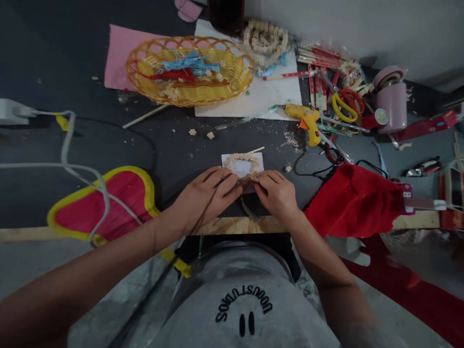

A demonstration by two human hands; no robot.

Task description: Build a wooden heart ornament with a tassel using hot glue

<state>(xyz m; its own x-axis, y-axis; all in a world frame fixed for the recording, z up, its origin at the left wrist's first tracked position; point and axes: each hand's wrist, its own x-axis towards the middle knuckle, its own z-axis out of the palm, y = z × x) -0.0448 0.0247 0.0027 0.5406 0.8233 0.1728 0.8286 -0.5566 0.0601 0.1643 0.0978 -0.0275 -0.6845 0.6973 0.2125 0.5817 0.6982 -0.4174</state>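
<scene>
Loop (241, 157) on white card (242, 167), surface (181, 154) front; right hand (277, 193) pinched on its near edge, left hand (213, 191) half-curled there, grip unclear; probably adjusting step, next move needs light, steady fingertip pressure

The beaded loop (246, 157) looks rough, the glue gun (306, 117) smooth plastic, the red cloth (357, 200) matt.

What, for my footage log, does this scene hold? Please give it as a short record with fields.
Left hand: at the lower left of the pale bumpy loop
Right hand: at the loop's lower right
Grip: exact finger contact too small to tell
Under the loop: white card on dark table
Far side: yellow wicker basket holding blue tassels
Right of the card: yellow glue gun, red cloth
</scene>
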